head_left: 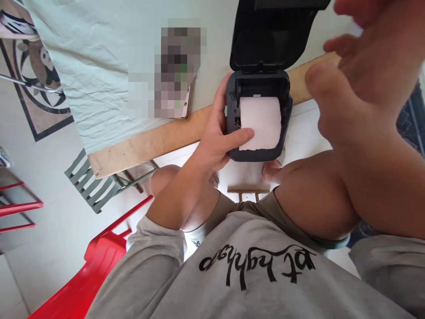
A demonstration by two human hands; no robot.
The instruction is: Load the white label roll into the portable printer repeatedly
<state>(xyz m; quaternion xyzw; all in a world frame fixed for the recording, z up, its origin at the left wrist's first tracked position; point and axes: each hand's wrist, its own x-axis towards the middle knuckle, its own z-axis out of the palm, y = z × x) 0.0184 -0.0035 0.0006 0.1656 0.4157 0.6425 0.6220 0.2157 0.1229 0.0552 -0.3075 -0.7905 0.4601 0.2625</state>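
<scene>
A small dark receipt printer point(260, 155) is held up over the table's front edge, its black lid point(270, 40) swung wide back. Inside its bay sits a white paper roll point(262, 119) with a ragged torn end. My left hand point(221, 135) grips the printer's left side, the thumb pressing on the paper. Off to the upper right, near the lid, is my right hand point(361, 66), its fingers apart and somewhat blurred. Nothing shows between those fingers, though some of them run past the top of the view.
A pale green cloth point(99, 66) covers the table, with a bare wooden edge point(149, 155) in front. A blurred-out flat stack point(177, 75) lies on it. A green slatted stool point(96, 186) and a red plastic chair point(106, 252) stand at the left. My legs are below.
</scene>
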